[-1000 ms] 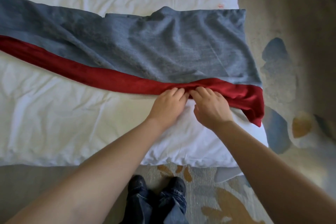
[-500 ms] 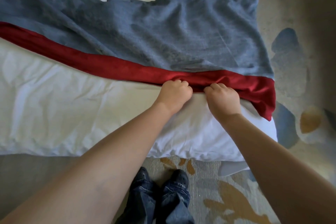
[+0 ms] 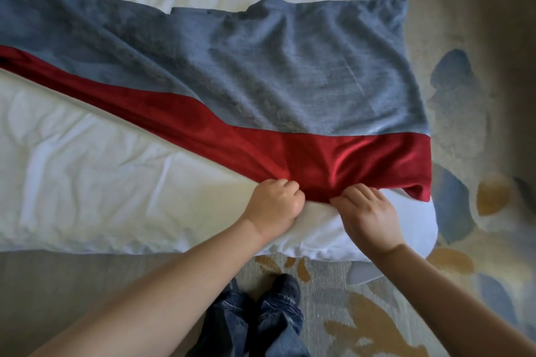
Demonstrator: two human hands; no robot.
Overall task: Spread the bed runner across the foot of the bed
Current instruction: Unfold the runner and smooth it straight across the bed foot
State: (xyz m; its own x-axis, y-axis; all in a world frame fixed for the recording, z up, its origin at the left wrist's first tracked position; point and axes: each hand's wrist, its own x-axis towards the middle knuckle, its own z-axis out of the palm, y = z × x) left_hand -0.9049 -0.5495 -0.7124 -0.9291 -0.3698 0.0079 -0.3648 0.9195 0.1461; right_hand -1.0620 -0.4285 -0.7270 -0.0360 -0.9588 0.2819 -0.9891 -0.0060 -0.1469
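Left hand [image 3: 272, 206] and right hand [image 3: 368, 216], close together, pinch the bed runner's [image 3: 290, 81] near red hem; pull evenly nearward.

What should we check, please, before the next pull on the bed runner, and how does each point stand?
1. Left hand grips the red band of the bed runner: ok.
2. Right hand pinches the same near edge: ok.
3. Runner straight across the bed: not ok; the band slants away leftward.
4. Grey part smooth: not ok; creased, with a ridge at the far edge.
5. Runner's left end: cannot tell; out of frame.
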